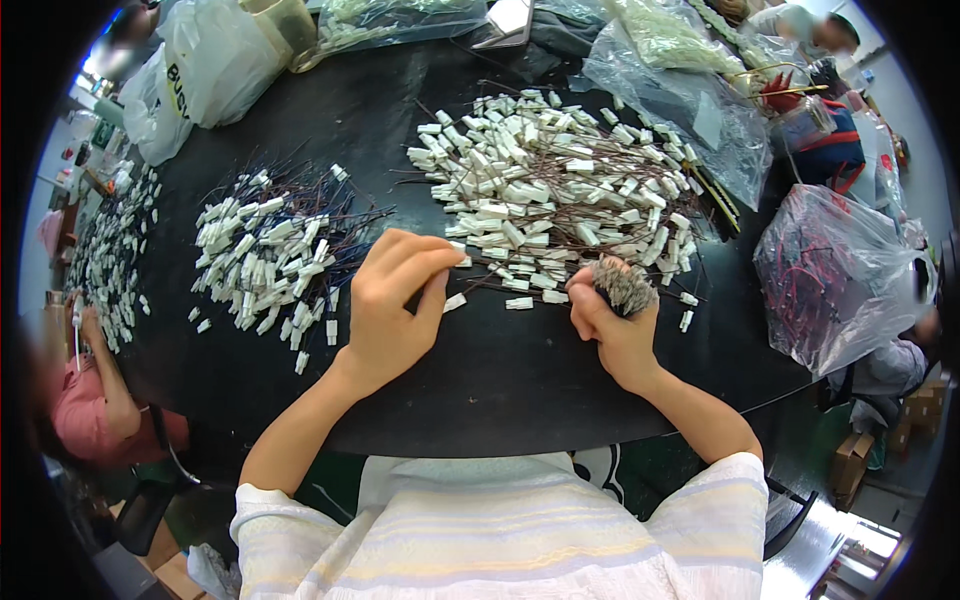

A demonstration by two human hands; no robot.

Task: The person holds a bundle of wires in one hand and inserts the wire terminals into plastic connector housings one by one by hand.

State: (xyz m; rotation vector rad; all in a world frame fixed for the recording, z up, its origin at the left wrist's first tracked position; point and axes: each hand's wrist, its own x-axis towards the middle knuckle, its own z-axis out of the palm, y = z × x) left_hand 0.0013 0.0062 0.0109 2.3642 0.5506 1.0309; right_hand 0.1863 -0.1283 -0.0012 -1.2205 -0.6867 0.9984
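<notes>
Toward the near edge of the worktop [500, 400], your right hand [628, 348] is closed around a dense bundle [625, 285] with pale, bristly tips. Your left hand [395, 300] curls thumb and forefinger toward a white connector [464, 259]; I cannot tell whether they grip it. Beyond your hands, a large pile of wired white connectors [560, 190] spreads toward the far edge. Left of your left hand sits a smaller pile [265, 255]; a clear bag [830, 285] rests by the right edge.

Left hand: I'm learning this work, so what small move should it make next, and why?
Probably pinch one of the white connectors at the edge of the large pile: the left hand has its thumb and forefinger curled right beside them, while the right hand is closed around a bundle of thin strands.
</notes>
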